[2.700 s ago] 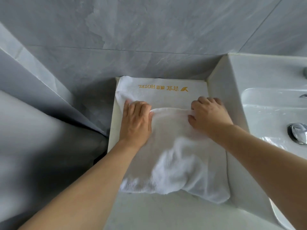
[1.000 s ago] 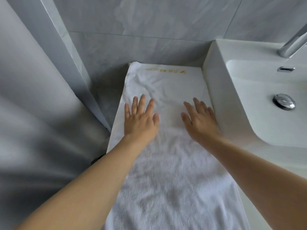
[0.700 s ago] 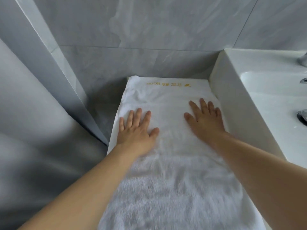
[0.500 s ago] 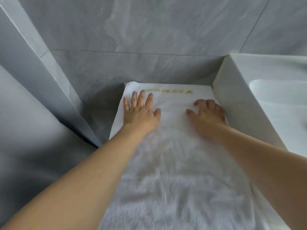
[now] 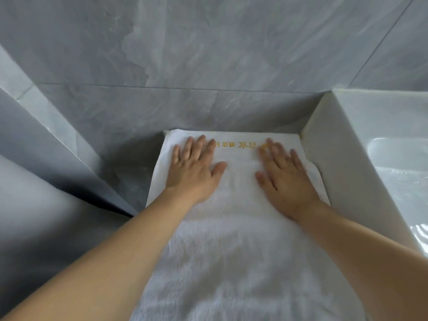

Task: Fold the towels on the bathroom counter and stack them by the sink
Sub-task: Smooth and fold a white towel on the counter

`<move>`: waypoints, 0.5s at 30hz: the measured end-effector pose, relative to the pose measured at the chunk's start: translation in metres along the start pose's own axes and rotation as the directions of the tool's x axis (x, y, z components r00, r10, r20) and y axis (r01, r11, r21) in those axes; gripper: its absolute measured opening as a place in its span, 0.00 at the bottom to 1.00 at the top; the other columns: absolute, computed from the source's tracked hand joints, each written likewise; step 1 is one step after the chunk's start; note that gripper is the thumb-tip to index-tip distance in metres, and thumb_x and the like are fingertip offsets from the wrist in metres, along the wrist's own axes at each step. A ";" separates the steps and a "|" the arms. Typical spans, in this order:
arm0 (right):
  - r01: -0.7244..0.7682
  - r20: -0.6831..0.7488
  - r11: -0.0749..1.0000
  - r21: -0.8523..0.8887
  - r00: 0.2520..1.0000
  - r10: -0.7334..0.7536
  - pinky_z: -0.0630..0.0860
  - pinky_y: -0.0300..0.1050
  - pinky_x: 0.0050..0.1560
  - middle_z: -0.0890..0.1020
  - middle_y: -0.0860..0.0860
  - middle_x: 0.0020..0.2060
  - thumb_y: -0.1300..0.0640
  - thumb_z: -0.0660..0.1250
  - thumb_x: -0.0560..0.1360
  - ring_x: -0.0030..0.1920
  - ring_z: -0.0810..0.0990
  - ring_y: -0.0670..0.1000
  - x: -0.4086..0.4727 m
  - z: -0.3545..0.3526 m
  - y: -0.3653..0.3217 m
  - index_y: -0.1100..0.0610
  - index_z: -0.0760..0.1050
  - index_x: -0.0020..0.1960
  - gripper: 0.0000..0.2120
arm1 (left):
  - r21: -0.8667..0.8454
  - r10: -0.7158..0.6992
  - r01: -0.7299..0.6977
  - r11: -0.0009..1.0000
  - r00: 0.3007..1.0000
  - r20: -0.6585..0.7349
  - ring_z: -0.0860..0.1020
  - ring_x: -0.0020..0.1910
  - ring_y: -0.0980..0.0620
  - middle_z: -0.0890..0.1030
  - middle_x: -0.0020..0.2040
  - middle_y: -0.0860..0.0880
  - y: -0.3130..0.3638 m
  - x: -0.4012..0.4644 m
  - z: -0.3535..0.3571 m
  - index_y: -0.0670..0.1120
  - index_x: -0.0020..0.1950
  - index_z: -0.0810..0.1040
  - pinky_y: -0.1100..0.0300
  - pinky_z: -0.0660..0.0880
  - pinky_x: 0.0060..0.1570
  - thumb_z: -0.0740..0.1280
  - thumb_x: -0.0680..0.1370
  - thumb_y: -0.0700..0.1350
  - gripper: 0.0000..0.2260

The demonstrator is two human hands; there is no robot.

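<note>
**Towel smoothed to its far edge beside the sink**

My fingers lie straight and spread, grasping nothing: left hand [image 5: 193, 172] and right hand [image 5: 286, 179] press flat on the white towel [image 5: 231, 262]. Since half a second ago both hands have slid toward the wall and now reach the gold lettering [image 5: 236, 144]. I judge flattening nearly complete; folding comes next. The towel lies against the left wall of the sink [image 5: 347, 172]. The basin shows water streaks only, no towels.

Gold embroidery on towel [image 5: 234, 251] (upside down, unreadable).
</note>
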State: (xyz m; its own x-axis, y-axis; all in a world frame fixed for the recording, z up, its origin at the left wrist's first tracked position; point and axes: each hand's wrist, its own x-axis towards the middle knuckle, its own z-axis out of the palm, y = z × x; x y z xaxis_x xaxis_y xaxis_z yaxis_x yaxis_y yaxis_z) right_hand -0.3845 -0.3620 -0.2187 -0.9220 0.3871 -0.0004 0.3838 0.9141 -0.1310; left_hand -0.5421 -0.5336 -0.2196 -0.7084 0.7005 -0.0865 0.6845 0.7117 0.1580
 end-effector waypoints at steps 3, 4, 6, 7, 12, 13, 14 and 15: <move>0.088 0.040 0.996 0.024 0.995 -0.089 0.35 0.45 0.76 0.45 0.46 0.79 0.37 0.36 0.78 0.78 0.40 0.47 0.001 0.000 0.002 0.47 0.45 0.80 0.33 | -0.024 -0.013 0.012 1.000 1.000 -0.018 0.35 0.79 0.52 0.40 0.81 0.52 -0.004 -0.002 0.008 0.55 0.81 0.42 0.47 0.34 0.76 0.40 0.80 0.65 0.31; 0.040 0.040 0.999 0.026 0.998 -0.041 0.35 0.46 0.76 0.46 0.46 0.79 0.36 0.35 0.77 0.78 0.40 0.48 0.001 0.000 0.003 0.46 0.46 0.80 0.33 | -0.020 -0.016 0.015 1.000 1.000 -0.014 0.35 0.79 0.52 0.39 0.81 0.52 -0.004 -0.002 0.008 0.54 0.81 0.42 0.47 0.34 0.76 0.40 0.81 0.65 0.31; -0.046 0.030 0.998 0.030 0.999 0.045 0.35 0.48 0.76 0.46 0.45 0.79 0.37 0.35 0.78 0.78 0.40 0.49 0.002 0.000 0.002 0.43 0.46 0.79 0.31 | -0.007 -0.024 0.024 1.000 1.000 0.008 0.35 0.79 0.51 0.39 0.81 0.51 -0.003 -0.001 0.002 0.53 0.81 0.41 0.47 0.34 0.76 0.41 0.82 0.63 0.30; -0.068 0.025 0.997 0.037 0.997 0.067 0.35 0.49 0.76 0.46 0.45 0.79 0.38 0.36 0.79 0.78 0.41 0.50 0.001 -0.001 0.000 0.42 0.47 0.79 0.29 | -0.001 -0.039 0.039 0.999 0.999 0.012 0.35 0.79 0.50 0.39 0.81 0.50 0.000 -0.002 -0.001 0.51 0.81 0.41 0.46 0.35 0.76 0.42 0.82 0.62 0.30; -0.075 0.046 0.997 0.018 0.996 0.074 0.36 0.51 0.76 0.46 0.46 0.79 0.40 0.41 0.80 0.79 0.41 0.51 0.003 -0.001 0.000 0.42 0.46 0.79 0.27 | -0.042 -0.009 0.008 0.999 1.000 -0.018 0.35 0.79 0.49 0.39 0.81 0.51 0.022 -0.063 0.008 0.54 0.81 0.42 0.44 0.30 0.73 0.37 0.78 0.65 0.33; -0.072 0.054 0.997 0.004 0.996 0.072 0.36 0.51 0.76 0.46 0.47 0.79 0.39 0.41 0.80 0.79 0.41 0.52 0.004 0.000 0.000 0.42 0.46 0.79 0.28 | -0.016 -0.002 0.002 1.000 1.000 0.005 0.34 0.79 0.49 0.37 0.81 0.52 0.023 -0.075 0.012 0.55 0.81 0.40 0.41 0.30 0.73 0.35 0.77 0.67 0.34; -0.072 0.062 0.997 -0.011 0.995 0.072 0.35 0.52 0.76 0.45 0.48 0.79 0.38 0.41 0.78 0.78 0.41 0.52 0.004 0.000 0.000 0.43 0.45 0.79 0.30 | 0.011 -0.010 0.010 1.000 1.000 0.009 0.34 0.79 0.48 0.37 0.81 0.52 0.022 -0.082 0.016 0.56 0.80 0.38 0.39 0.31 0.73 0.35 0.76 0.67 0.34; -0.078 0.071 0.997 -0.026 0.994 0.080 0.35 0.52 0.76 0.44 0.49 0.79 0.38 0.41 0.78 0.78 0.39 0.53 0.004 0.000 0.000 0.44 0.43 0.79 0.31 | 0.027 -0.019 0.019 0.999 1.000 0.003 0.33 0.78 0.48 0.36 0.81 0.53 0.021 -0.083 0.017 0.56 0.80 0.37 0.37 0.32 0.73 0.35 0.76 0.68 0.34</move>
State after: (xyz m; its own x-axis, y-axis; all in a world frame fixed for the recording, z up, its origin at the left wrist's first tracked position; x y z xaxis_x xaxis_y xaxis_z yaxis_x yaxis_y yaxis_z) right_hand -0.3885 -0.3599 -0.2187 -0.8896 0.4494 -0.0813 0.4560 0.8838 -0.1047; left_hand -0.4661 -0.5759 -0.2263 -0.7207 0.6870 -0.0928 0.6754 0.7260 0.1297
